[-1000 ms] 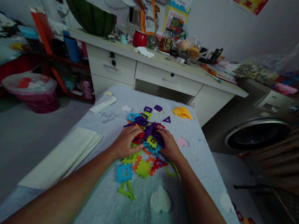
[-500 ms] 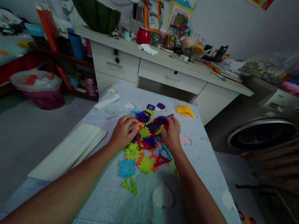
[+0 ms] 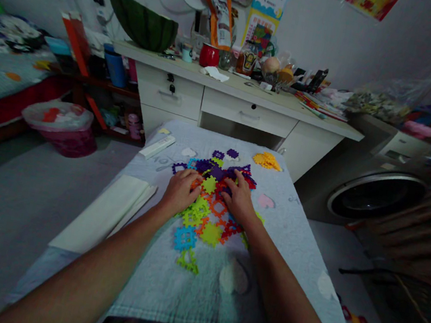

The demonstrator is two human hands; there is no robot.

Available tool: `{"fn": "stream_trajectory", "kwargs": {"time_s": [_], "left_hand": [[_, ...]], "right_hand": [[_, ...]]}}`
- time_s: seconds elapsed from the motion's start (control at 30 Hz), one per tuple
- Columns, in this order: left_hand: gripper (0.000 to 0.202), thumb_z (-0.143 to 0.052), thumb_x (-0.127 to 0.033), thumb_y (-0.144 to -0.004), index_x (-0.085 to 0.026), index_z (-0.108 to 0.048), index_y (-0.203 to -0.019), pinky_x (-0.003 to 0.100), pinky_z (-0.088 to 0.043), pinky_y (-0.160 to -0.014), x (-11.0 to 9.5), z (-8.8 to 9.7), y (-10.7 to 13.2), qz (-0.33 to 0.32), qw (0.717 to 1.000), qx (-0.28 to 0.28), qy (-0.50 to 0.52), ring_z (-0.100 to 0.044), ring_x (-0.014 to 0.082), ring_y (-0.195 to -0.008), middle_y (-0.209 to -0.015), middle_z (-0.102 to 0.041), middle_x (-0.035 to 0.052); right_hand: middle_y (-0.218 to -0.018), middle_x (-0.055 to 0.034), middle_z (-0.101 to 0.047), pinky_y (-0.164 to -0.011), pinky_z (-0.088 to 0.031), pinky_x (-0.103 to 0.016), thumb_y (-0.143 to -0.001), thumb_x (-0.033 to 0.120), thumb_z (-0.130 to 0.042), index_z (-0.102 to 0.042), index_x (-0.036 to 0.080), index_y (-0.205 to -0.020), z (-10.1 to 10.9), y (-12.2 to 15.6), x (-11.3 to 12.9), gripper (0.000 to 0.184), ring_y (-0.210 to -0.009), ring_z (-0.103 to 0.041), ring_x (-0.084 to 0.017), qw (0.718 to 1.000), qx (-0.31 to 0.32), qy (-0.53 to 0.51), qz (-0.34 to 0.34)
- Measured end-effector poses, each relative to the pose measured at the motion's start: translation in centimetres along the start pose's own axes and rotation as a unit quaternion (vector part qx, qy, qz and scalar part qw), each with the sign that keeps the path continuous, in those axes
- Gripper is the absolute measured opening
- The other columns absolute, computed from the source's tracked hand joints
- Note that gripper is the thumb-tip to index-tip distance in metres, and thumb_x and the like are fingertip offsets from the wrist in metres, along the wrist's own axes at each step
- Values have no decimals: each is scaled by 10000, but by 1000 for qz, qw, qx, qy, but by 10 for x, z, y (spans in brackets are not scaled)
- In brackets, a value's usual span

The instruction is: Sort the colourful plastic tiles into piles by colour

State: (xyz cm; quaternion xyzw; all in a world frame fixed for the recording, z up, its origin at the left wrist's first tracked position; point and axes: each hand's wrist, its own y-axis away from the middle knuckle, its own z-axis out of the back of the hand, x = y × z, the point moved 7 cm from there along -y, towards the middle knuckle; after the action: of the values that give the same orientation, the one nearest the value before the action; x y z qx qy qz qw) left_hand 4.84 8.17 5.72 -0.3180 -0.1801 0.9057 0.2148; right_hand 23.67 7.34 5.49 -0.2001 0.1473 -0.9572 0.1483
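Observation:
A pile of toothed plastic building tiles lies on the cloth-covered table, in purple, red, orange, lime green and blue. At its left side my left hand [image 3: 180, 191] rests with bent fingers apart on the tiles, touching an orange tile [image 3: 196, 183]. My right hand [image 3: 240, 196] reaches over the right side with fingers spread, touching purple and red tiles. Between the hands are a lime-green tile [image 3: 209, 184] and a purple tile [image 3: 217, 173]. Closer to me lie a green square tile [image 3: 211, 234], a blue square tile [image 3: 185, 238] and a green triangle tile [image 3: 188, 261].
A heap of yellow tiles [image 3: 267, 161] sits at the table's far right. Folded white cloth or paper [image 3: 103, 214] and a narrow white box [image 3: 158, 147] lie along the left edge. Behind stands a cluttered white desk [image 3: 248, 113]; a washing machine [image 3: 378, 178] is at right.
Both hands have shifted slightly over the pile, and my right fingers have moved left and spread. Purple tiles at the far side lie differently, with a purple frame now showing at the left.

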Motion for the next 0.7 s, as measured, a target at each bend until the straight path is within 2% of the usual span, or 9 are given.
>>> {"fn": "stream_trajectory", "kwargs": {"time_s": [0.1,0.17,0.3,0.4,0.47,0.53,0.6,0.7], "left_hand": [[277,-573,-301,-811,-201,-657,-1055,464,-424,-998,-14,4,-1,-8,997,70,-37,-556,290,-1141,-1183,-630,103],[368,-622,-351,-784,-220,-647,-1128,516,-405,-1013,-20,7,1,-13,990,127,-58,-527,330,-1191,-1254,-609,117],[785,-765,-516,-623,-279,-537,-1335,604,-336,-1059,-25,15,20,0,967,245,-70,-384,414,-1345,-1430,-488,130],[1103,-818,-587,-489,-314,-379,-1463,642,-291,-1078,-28,21,45,-10,957,280,-72,-269,461,-1410,-1553,-317,150],[1232,-823,-604,-451,-309,-274,-1513,653,-256,-1093,-30,20,66,-24,950,305,-66,-173,474,-1446,-1599,-207,165],[1285,-814,-639,-441,-300,-224,-1531,668,-227,-1096,-30,14,86,-23,942,330,-65,-61,493,-1463,-1627,-81,181],[1302,-815,-651,-436,-295,-213,-1534,691,-189,-1096,-30,7,99,-22,936,344,-72,12,503,-1462,-1631,-17,195],[1305,-832,-642,-433,-310,-212,-1532,683,-160,-1110,-30,1,102,-24,946,313,-81,28,488,-1467,-1635,-4,182]], "right_hand": [[-1562,-160,-277,-1111,-330,-558,-854,219,-589,-574,182,-1313,11,2,-17,461,-1410,-314,-345,998,-36,8,-57],[-1572,-164,-253,-1113,-316,-578,-848,279,-612,-536,189,-1347,18,9,-19,513,-1426,-285,-355,998,-42,4,-56],[-1581,-181,-221,-1106,-302,-595,-795,501,-678,-450,213,-1421,24,41,-17,726,-1432,-265,-381,999,3,4,-34],[-1580,-194,-220,-1100,-290,-607,-736,653,-674,-390,227,-1470,23,72,-21,895,-1434,-252,-401,998,59,18,-26],[-1585,-208,-209,-1095,-276,-626,-697,731,-655,-349,226,-1499,19,91,-24,996,-1439,-231,-422,995,96,29,-30],[-1586,-228,-202,-1094,-254,-647,-660,782,-642,-322,212,-1516,13,106,-26,1077,-1440,-214,-445,990,127,40,-34],[-1579,-238,-219,-1097,-222,-666,-645,804,-632,-328,198,-1516,7,114,-24,1103,-1439,-204,-459,988,141,50,-31],[-1563,-238,-265,-1105,-205,-667,-679,789,-617,-365,185,-1498,4,113,-14,1047,-1430,-235,-445,991,127,48,-9]]}}
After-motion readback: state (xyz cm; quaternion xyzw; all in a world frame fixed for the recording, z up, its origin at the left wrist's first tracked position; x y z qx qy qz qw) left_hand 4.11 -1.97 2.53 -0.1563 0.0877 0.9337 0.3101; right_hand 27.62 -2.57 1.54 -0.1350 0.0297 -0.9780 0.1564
